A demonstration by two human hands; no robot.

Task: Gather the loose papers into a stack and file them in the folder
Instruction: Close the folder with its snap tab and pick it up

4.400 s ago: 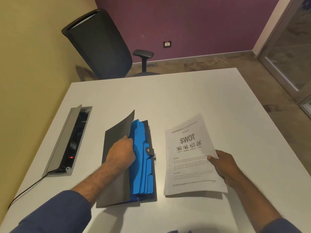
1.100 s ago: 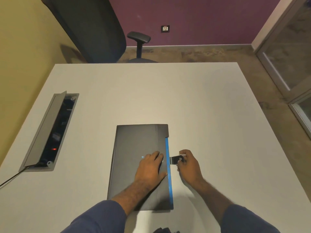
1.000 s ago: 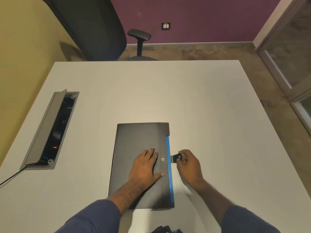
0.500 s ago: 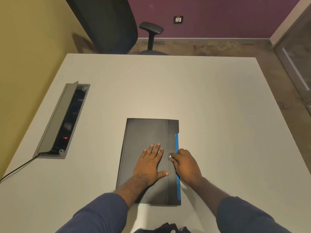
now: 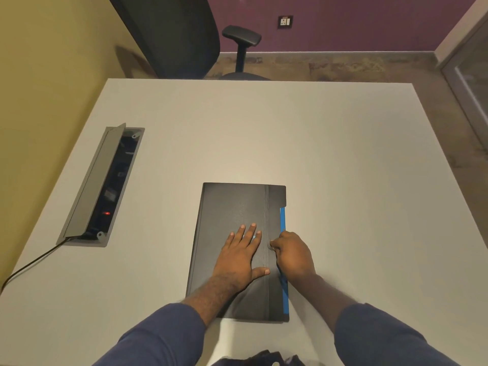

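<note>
The black folder (image 5: 237, 204) lies closed on the white table (image 5: 356, 167), close to the near edge. A blue strip (image 5: 282, 220) of its inner pockets shows along its right side. My left hand (image 5: 241, 256) rests flat on the cover with the fingers spread. At the folder's right edge my right hand (image 5: 293, 256) is curled, its thumb pressing the clasp tab down onto the cover. No loose papers are in sight; the inside of the folder is hidden.
A grey cable box (image 5: 105, 186) with its lid raised is set into the table at the left, and a black cable (image 5: 31, 262) runs from it. A black office chair (image 5: 171, 35) stands beyond the far edge. The yellow wall is close on the left.
The papers and the open folder seen earlier are gone from view; the folder is now closed. In the last second my right hand brought the clasp tab over the edge and pressed it down.
</note>
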